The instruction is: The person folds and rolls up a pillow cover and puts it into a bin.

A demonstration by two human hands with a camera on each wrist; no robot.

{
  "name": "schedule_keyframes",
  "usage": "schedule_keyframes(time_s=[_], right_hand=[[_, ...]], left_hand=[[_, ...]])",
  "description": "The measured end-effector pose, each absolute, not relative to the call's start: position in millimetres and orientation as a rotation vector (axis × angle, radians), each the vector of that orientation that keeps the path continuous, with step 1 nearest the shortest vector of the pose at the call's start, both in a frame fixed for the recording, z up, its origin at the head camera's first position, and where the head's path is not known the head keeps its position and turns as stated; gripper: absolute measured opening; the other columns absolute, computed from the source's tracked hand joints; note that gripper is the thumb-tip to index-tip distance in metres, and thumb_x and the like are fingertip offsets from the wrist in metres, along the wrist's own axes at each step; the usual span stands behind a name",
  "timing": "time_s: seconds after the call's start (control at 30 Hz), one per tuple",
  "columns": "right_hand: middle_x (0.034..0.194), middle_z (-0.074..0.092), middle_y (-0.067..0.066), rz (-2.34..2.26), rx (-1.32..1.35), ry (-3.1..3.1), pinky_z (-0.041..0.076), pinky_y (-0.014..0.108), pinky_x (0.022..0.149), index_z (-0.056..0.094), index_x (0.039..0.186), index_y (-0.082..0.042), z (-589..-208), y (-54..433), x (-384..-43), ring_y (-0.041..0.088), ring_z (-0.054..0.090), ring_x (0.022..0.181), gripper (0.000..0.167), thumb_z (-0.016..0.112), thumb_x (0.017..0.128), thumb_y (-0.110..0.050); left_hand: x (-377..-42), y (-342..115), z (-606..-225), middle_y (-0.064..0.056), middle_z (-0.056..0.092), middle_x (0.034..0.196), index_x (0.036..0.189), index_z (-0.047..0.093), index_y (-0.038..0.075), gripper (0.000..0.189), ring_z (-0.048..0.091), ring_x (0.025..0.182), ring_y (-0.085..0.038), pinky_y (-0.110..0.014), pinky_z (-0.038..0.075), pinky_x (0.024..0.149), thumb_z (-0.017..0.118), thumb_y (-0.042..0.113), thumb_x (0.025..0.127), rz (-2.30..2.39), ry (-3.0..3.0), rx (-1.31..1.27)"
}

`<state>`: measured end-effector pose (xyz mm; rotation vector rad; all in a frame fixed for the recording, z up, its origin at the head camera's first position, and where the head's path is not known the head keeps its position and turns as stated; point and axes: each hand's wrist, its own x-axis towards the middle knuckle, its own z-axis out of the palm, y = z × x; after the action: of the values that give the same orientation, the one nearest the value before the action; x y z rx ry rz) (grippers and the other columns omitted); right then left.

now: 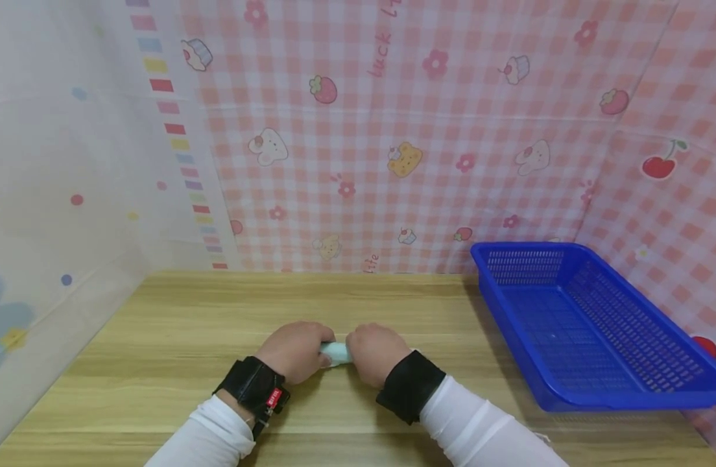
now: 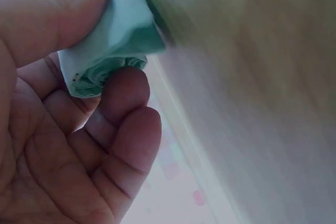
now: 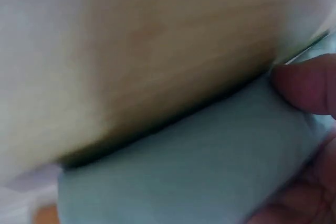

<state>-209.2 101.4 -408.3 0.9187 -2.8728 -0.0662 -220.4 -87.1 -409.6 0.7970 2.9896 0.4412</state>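
A pale mint-green roll, which looks like tightly rolled thin fabric, lies crosswise between the two hands near the middle of the wooden table. My left hand holds one end, and the left wrist view shows the thumb pressed along its side with the fingers curled beneath. The spiralled, folded layers at the end of the roll show there. At the other end, my right hand pinches the roll, its thumb on the smooth green surface in the right wrist view.
A blue plastic basket with latticed sides stands on the table to the right. The wooden tabletop ends at a pink checked cloth behind it. White patterned cloth hangs on the left.
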Motion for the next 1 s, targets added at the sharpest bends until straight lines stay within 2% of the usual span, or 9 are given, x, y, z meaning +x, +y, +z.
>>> schedule_keyframes(time_s=[0.23,0.43,0.73,1.0], right_hand=[[0.08,0.065,0.0,-0.058,0.835,-2.892,0.054,0.032,0.061,0.065,0.088,-0.012,-410,104,-215,0.013,0.058,0.068,0.011,0.074,0.092,-0.009],[0.075,0.066,-0.003,-0.049,0.86,-2.869,0.05,0.03,0.058,0.064,0.083,-0.015,-412,105,-218,0.009,0.054,0.063,0.017,0.077,0.089,-0.006],[0.073,0.064,-0.005,0.045,0.88,-2.89,0.049,0.03,0.059,0.061,0.08,-0.017,-413,109,-219,0.009,0.051,0.063,0.023,0.077,0.089,-0.003],[0.071,0.06,-0.006,0.093,0.828,-2.951,0.049,0.03,0.062,0.059,0.077,-0.018,-411,110,-221,0.01,0.048,0.063,0.023,0.076,0.089,-0.007]], left_hand=[[-223,-87,-409,0.01,0.07,0.096,0.105,0.075,0.021,0.012,0.058,0.083,-0.009,-0.037,0.053,0.083,0.079,0.026,0.094,0.578,2.918,0.853],[-223,-88,-406,0.011,0.068,0.093,0.105,0.075,0.021,0.012,0.057,0.08,-0.009,-0.035,0.052,0.08,0.078,0.026,0.095,0.643,2.875,0.88],[-220,-87,-402,0.011,0.065,0.092,0.105,0.073,0.021,0.011,0.056,0.079,-0.008,-0.032,0.05,0.076,0.077,0.025,0.095,0.68,2.845,0.907],[-222,-86,-402,0.008,0.065,0.098,0.107,0.07,0.019,0.015,0.057,0.084,-0.01,-0.033,0.051,0.08,0.077,0.022,0.095,0.729,2.844,0.888]])
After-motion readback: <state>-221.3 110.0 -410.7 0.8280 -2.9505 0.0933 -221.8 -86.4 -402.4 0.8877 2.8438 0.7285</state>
